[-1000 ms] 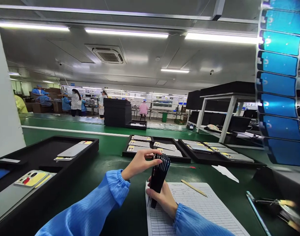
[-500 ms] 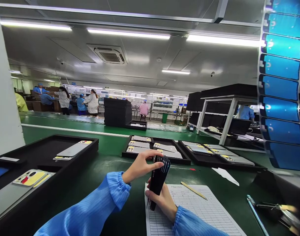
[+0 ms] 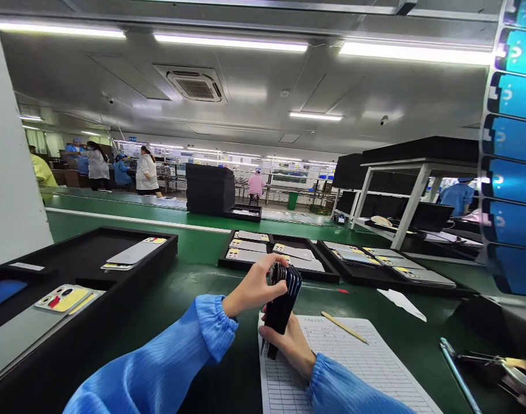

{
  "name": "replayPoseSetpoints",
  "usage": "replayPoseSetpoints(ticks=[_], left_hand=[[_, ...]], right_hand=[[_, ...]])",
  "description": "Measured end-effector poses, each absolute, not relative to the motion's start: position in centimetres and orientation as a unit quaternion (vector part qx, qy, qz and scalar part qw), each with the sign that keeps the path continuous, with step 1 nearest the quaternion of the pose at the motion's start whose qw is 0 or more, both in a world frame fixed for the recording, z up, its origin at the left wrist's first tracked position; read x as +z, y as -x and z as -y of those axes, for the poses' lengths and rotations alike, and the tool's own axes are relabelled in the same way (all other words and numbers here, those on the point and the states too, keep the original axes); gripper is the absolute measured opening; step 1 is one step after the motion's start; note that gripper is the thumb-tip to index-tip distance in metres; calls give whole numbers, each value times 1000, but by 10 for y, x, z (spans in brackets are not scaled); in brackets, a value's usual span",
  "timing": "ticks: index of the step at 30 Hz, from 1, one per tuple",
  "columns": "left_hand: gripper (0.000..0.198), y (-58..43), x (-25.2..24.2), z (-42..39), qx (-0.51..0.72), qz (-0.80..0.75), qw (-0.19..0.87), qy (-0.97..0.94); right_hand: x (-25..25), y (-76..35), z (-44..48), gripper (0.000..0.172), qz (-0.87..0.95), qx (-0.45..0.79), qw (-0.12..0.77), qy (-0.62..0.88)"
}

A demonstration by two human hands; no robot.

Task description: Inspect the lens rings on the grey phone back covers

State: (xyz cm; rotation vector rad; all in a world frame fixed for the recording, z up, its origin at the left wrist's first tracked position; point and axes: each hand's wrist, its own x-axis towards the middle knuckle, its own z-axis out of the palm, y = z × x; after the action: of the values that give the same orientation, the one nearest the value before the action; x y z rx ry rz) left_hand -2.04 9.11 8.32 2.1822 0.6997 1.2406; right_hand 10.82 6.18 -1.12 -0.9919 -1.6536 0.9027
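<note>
Small change: left hand arches higher, pinching the fanned stack near its top; right hand still clamps its lower half over far-left corner of sheet. Not set down.

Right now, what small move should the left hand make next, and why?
Perhaps ease one off the stack of phone-shaped pieces: its top edges are fanned, the left hand touches them, and the right hand grips lower down.
</note>
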Motion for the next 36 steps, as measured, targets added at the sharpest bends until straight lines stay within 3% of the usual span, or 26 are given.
replayPoseSetpoints(ticks=[9, 15, 22, 30, 36], left_hand=[[35, 21, 84, -90, 451, -237, 290, -810], [15, 20, 76, -94, 476, -231, 338, -778], [38, 18, 68, -99, 502, -187, 422, -732], [47, 17, 66, -98, 446, -145, 516, -717], [47, 17, 67, -101, 434, -152, 524, -717]], right_hand=[[-8, -107, -60, 39, 674, 376, 495, 399], [-6, -107, -58, 48, 670, 387, 501, 388], [-11, -107, -60, 51, 674, 400, 503, 364], [-14, -107, -62, 55, 674, 412, 518, 329], [-14, -107, -65, 67, 675, 432, 522, 294]])
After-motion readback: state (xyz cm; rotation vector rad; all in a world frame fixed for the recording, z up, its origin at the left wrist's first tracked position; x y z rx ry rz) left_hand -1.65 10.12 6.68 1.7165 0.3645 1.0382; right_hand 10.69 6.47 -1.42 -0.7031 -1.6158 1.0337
